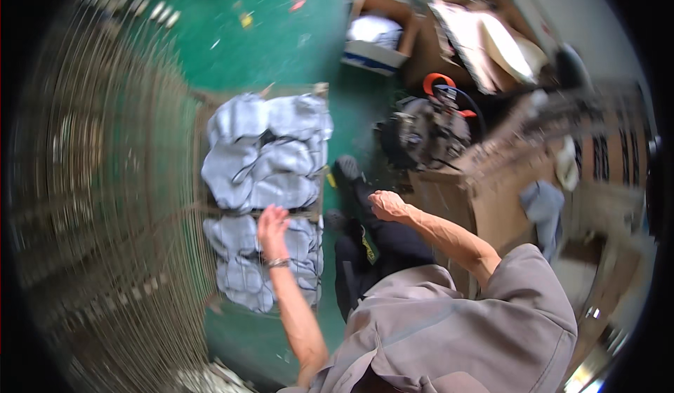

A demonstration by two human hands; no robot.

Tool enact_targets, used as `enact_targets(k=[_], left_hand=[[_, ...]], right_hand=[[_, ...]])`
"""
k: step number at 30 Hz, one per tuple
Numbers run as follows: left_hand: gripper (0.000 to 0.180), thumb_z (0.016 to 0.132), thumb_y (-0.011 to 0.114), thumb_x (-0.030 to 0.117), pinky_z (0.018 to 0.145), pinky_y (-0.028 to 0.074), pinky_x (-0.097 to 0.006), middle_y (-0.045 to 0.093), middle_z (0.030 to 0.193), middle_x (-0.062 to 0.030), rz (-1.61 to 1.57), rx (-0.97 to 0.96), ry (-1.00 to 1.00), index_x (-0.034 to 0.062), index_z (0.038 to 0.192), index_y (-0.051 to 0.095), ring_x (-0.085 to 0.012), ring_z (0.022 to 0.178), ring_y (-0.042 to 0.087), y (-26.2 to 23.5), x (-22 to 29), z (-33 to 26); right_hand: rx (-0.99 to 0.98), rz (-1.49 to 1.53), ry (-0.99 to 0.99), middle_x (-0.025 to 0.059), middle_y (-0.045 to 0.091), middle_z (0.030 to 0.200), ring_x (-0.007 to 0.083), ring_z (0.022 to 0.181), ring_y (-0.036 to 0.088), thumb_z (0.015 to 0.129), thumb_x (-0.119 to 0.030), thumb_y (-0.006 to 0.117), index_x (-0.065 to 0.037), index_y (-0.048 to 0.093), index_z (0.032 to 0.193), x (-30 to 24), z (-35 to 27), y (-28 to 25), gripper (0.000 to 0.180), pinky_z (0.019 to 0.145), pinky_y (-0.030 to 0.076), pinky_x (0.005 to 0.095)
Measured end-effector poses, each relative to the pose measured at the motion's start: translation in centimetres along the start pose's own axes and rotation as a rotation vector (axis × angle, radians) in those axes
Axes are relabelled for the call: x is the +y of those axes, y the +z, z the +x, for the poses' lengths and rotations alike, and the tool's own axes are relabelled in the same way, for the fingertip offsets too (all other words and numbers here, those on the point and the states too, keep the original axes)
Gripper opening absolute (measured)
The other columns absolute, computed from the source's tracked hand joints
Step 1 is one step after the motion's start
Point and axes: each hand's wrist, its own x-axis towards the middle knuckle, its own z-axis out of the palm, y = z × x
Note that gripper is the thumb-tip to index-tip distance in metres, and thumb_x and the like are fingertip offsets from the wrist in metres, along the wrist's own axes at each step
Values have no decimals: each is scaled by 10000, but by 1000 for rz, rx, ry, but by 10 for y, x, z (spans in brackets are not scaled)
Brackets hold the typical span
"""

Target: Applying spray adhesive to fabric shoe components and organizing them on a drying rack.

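Note:
My left hand (272, 229) is over light grey, rounded soft pieces (263, 172) laid in rows on a low wooden-edged rack. Its fingers are slightly blurred but look apart, and nothing shows in them. Whether it touches the pieces below, I cannot tell. My right hand (386, 205) is closed in a fist above my dark-trousered legs, left of a cardboard box (449, 200). What the fist holds, if anything, is hidden. The exact kind of the grey pieces is unclear.
On the left stands a tall rack of thin rods (105, 182), smeared by motion. A dark machine with an orange ring (428, 130) is ahead on the right. Beyond it sits an open carton (379, 60) with pale contents. Grey cloth (544, 207) hangs at the right. Scraps lie on the green floor (267, 35).

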Motion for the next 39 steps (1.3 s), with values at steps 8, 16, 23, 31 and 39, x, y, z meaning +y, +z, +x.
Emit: enact_targets(k=[8,16,23,31,39], left_hand=[[579,1029,611,401,997,514,-431,629,1276,-96,271,-174,7,24,1451,487,-234,1135,624,13,50,-56],[530,1066,543,318,1048,498,-483,579,1392,-191,439,-719,-183,-4,1476,445,-318,1255,602,250,-91,-177],[579,1056,555,344,1143,417,-531,496,1481,-177,355,-1028,-604,26,1515,405,-335,1376,479,457,-284,-337],[665,934,756,352,995,488,-490,532,1302,-115,576,-782,-398,59,1447,451,-242,1170,524,629,-414,-353],[256,921,740,102,855,519,-354,664,1056,-13,216,-875,-213,92,1113,571,-148,942,629,655,-381,-408]], right_hand=[[702,659,457,210,718,1167,376,1112,674,881,-189,608,-5,673,1235,52,-257,31,404,993,529,452],[1402,1512,776,89,746,934,205,853,729,959,-225,669,-25,694,1151,162,-460,129,278,750,596,354],[2094,2194,593,110,671,995,230,823,701,888,-414,782,-15,586,1205,308,-654,172,546,658,610,365],[2162,2201,946,178,596,1281,369,986,676,757,-373,891,-50,501,1366,415,-646,72,792,680,595,497],[2550,1747,676,137,664,1147,303,956,693,766,16,790,-3,539,1230,413,-692,0,528,667,607,474]])
